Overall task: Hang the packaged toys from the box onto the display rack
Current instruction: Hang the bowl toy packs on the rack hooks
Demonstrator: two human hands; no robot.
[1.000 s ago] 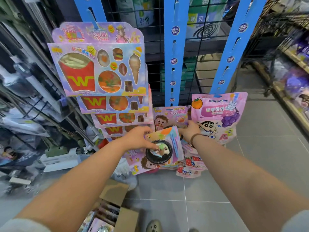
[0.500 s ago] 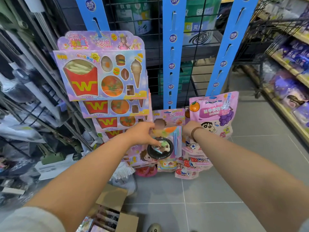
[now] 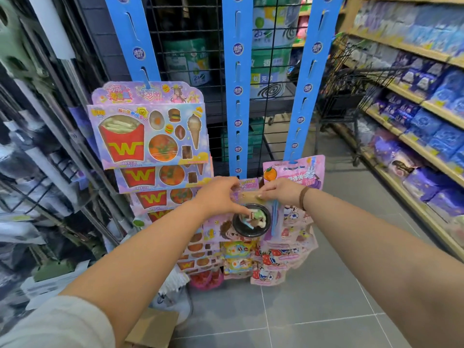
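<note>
A packaged toy point(image 3: 251, 219) with a black bowl and a pink card is held up against the lower end of the middle blue hanging strip point(image 3: 236, 101) of the display rack. My left hand point(image 3: 219, 197) pinches the card's top left and my right hand point(image 3: 281, 192) pinches its top right. Fast-food toy sets point(image 3: 150, 136) hang in a column on the left strip point(image 3: 133, 38). A pink snack-style pack point(image 3: 296, 172) hangs on the right strip point(image 3: 310, 79). A corner of the cardboard box point(image 3: 153, 330) shows at the bottom.
More hung packs point(image 3: 271, 257) crowd the rack's lower part just above the grey tile floor point(image 3: 313, 310). Behind the strips is a black wire grid point(image 3: 190, 46). Shelves of blue and purple packs point(image 3: 426, 116) run along the right. Dark wrapped goods point(image 3: 30, 146) fill the left.
Both hands have lifted the bowl toy higher and closer to the middle strip's lower end. The view has tilted up and to the right, so less of the box shows.
</note>
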